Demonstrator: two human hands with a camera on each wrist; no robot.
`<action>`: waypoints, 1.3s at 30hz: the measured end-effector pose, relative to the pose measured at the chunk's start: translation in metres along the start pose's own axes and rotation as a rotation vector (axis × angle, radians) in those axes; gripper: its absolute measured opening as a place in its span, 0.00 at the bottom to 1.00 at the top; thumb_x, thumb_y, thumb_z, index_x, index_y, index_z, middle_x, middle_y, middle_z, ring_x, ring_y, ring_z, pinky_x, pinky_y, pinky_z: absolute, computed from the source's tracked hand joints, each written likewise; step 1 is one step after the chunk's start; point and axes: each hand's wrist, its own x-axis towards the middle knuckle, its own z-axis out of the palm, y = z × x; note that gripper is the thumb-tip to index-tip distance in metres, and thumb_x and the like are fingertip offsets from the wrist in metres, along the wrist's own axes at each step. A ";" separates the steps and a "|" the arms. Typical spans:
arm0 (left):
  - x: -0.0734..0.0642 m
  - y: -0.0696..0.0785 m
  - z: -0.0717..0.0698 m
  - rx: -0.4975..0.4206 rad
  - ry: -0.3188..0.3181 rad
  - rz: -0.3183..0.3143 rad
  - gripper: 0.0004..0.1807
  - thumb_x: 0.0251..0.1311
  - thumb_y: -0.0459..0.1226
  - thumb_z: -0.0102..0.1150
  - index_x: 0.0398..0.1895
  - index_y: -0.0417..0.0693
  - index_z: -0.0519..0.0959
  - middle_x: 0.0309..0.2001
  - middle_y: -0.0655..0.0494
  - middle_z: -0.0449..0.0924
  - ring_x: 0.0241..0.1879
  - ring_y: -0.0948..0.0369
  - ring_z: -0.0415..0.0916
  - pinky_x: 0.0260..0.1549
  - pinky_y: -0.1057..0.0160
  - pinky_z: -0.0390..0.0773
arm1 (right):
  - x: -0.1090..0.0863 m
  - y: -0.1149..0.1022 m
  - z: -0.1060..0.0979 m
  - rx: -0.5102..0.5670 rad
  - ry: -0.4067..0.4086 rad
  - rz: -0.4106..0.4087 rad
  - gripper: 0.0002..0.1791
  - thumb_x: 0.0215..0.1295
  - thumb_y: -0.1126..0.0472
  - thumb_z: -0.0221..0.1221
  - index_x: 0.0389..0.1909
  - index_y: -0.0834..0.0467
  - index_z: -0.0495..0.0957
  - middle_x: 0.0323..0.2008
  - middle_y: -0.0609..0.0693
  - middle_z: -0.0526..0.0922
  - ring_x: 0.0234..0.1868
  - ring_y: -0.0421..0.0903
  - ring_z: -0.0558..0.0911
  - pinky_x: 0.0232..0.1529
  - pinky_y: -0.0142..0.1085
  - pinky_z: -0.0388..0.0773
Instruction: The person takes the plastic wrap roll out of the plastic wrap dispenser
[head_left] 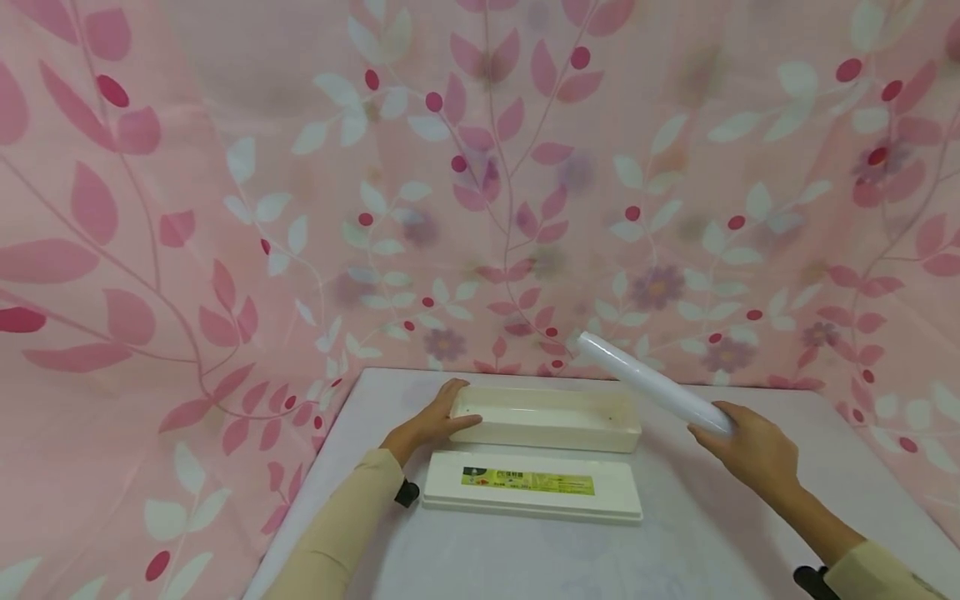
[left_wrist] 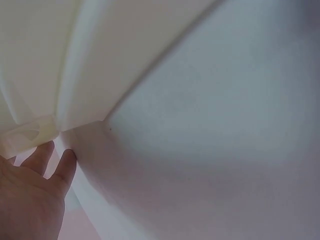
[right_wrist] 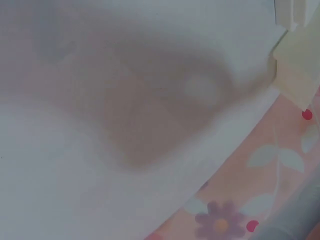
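A long cream plastic box (head_left: 551, 437) stands uncovered at the back of the table, its inside bare. My left hand (head_left: 431, 421) holds its left end, thumb over the near rim and fingers at the far corner. In the left wrist view, fingertips (left_wrist: 67, 160) touch the box's end. In front lies its white lid (head_left: 532, 508), flat, with a green and yellow label. My right hand (head_left: 753, 450) grips the lower end of a glossy white roll of plastic film (head_left: 652, 383), raised and slanting up to the left, its tip near the box's right end.
The white-covered table (head_left: 510, 558) meets a pink floral cloth (head_left: 525, 208) hanging behind and at both sides. Dark straps show at both wrists, close to the cuffs. Shadows of the right arm and roll fall on the tabletop.
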 end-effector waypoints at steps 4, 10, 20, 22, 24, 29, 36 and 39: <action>0.000 0.000 0.001 0.001 0.004 0.003 0.46 0.63 0.57 0.61 0.76 0.51 0.50 0.76 0.48 0.46 0.73 0.50 0.52 0.71 0.42 0.55 | 0.000 0.006 -0.006 -0.012 -0.008 0.018 0.31 0.54 0.41 0.69 0.52 0.60 0.80 0.43 0.66 0.85 0.35 0.62 0.83 0.17 0.43 0.69; -0.001 0.003 -0.001 -0.004 0.000 -0.009 0.46 0.62 0.57 0.61 0.76 0.53 0.51 0.76 0.49 0.45 0.73 0.50 0.52 0.72 0.42 0.55 | -0.004 0.015 -0.011 -0.009 -0.068 0.086 0.34 0.56 0.37 0.66 0.54 0.60 0.79 0.45 0.68 0.83 0.36 0.62 0.83 0.18 0.43 0.68; -0.001 0.002 0.000 -0.031 0.002 -0.003 0.45 0.63 0.54 0.62 0.75 0.50 0.52 0.75 0.48 0.48 0.72 0.49 0.53 0.71 0.41 0.55 | -0.023 0.022 -0.004 -0.012 -0.164 0.210 0.39 0.56 0.28 0.61 0.52 0.58 0.79 0.33 0.61 0.84 0.25 0.49 0.78 0.17 0.39 0.64; 0.000 0.002 0.000 -0.034 0.001 -0.015 0.45 0.62 0.54 0.62 0.76 0.50 0.52 0.76 0.47 0.48 0.72 0.49 0.54 0.71 0.40 0.55 | -0.026 0.024 -0.002 -0.015 -0.194 0.234 0.41 0.56 0.27 0.60 0.53 0.59 0.79 0.34 0.62 0.84 0.25 0.50 0.78 0.16 0.40 0.65; 0.000 0.003 0.000 -0.030 -0.003 -0.026 0.45 0.62 0.55 0.62 0.76 0.51 0.51 0.76 0.48 0.47 0.72 0.49 0.53 0.71 0.40 0.55 | -0.029 0.026 0.000 -0.016 -0.206 0.252 0.41 0.56 0.27 0.60 0.54 0.60 0.79 0.35 0.64 0.84 0.25 0.50 0.79 0.16 0.40 0.65; 0.000 0.003 0.001 -0.025 -0.015 -0.016 0.46 0.63 0.55 0.62 0.76 0.51 0.51 0.76 0.48 0.46 0.73 0.49 0.51 0.72 0.40 0.53 | -0.034 0.029 0.004 -0.003 -0.210 0.296 0.40 0.56 0.28 0.61 0.53 0.60 0.78 0.35 0.64 0.84 0.24 0.49 0.78 0.16 0.40 0.65; 0.002 0.000 0.000 -0.018 -0.011 0.012 0.45 0.63 0.55 0.61 0.75 0.51 0.51 0.75 0.48 0.47 0.72 0.50 0.52 0.72 0.41 0.54 | -0.037 0.030 0.010 0.020 -0.281 0.359 0.48 0.56 0.26 0.58 0.59 0.64 0.74 0.50 0.71 0.80 0.32 0.55 0.82 0.18 0.40 0.68; 0.002 0.000 -0.001 -0.014 -0.010 0.014 0.44 0.62 0.55 0.62 0.74 0.50 0.52 0.74 0.49 0.48 0.70 0.51 0.54 0.72 0.42 0.55 | -0.038 0.029 0.016 0.033 -0.303 0.362 0.48 0.55 0.26 0.60 0.59 0.65 0.75 0.50 0.70 0.80 0.32 0.54 0.82 0.19 0.39 0.69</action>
